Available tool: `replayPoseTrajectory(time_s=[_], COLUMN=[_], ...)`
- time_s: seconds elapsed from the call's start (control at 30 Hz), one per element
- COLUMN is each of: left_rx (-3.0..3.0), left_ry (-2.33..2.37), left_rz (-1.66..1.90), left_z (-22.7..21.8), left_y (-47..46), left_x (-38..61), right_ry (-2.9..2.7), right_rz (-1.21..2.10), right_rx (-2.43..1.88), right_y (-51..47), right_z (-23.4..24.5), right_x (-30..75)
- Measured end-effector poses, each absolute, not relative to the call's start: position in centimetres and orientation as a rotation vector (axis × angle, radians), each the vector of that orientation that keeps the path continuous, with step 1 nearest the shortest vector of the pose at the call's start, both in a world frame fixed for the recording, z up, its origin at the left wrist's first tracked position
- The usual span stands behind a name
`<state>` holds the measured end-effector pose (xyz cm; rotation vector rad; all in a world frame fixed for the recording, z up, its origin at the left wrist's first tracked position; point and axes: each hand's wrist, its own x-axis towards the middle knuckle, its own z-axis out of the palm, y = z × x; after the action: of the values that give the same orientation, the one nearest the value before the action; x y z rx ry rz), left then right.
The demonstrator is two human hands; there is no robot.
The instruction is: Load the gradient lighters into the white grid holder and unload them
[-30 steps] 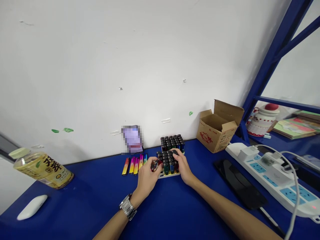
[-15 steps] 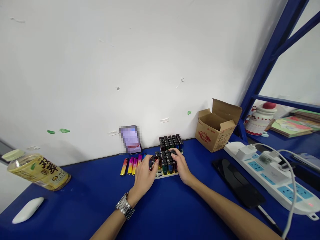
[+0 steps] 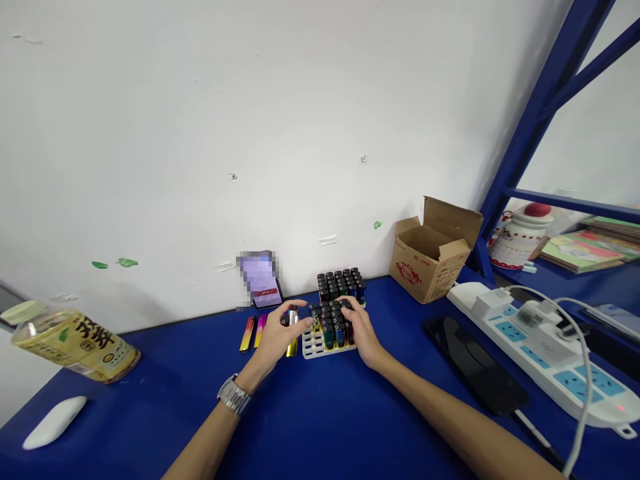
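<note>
A white tray of upright lighters with black caps stands on the blue table; its front left slots show bare. My right hand rests on the tray's right side, fingers curled over the lighter tops. My left hand is just left of the tray, pinching one lighter with a silver top and yellow body. A row of coloured lighters lies flat on the table beside that hand. A second full tray of lighters stands behind, near the wall.
A phone leans on the wall. An open cardboard box stands at the right, then a black tablet and a white power strip. A tea bottle and a white mouse lie at the left.
My left hand has drawn away leftward from the tray with one lighter in its fingers, leaving bare slots at the tray's front left. My right hand has stayed on the tray.
</note>
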<state>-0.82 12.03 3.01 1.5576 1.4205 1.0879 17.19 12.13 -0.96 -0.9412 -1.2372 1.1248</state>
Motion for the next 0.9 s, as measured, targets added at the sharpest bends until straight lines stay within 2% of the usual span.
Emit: replayPoseTrajectory(time_s=[0.13, 0.27, 0.53, 0.7, 0.8, 0.9], left_rx=[1.719, 1.844, 1.51, 1.447, 1.473, 1.498], left_ry=[1.314, 1.27, 1.457, 1.568, 1.62, 1.685], left_rz=[0.905, 0.928, 1.055, 0.677, 0.417, 0.32], left_z=[3.6, 3.2, 4.7, 6.3, 5.8, 4.8], left_y=[12.6, 12.8, 12.1, 11.7, 11.1, 10.5], left_x=[-0.6, -0.4, -1.2, -3.6, -4.7, -5.1], right_ry=[-1.232, -1.239, -1.258, -1.242, -1.234, -1.225], right_rz=[1.127, 1.12, 1.145, 1.161, 1.167, 1.171], right_rx=[-0.947, -0.952, -0.945, -0.936, -0.929, -0.922], right_y=[12.2, 12.1, 12.0, 12.1, 12.2, 12.2], right_z=[-1.1, -0.9, -0.8, -1.0, -1.2, -1.4], right_x=[17.2, 17.1, 17.2, 17.3, 17.2, 17.2])
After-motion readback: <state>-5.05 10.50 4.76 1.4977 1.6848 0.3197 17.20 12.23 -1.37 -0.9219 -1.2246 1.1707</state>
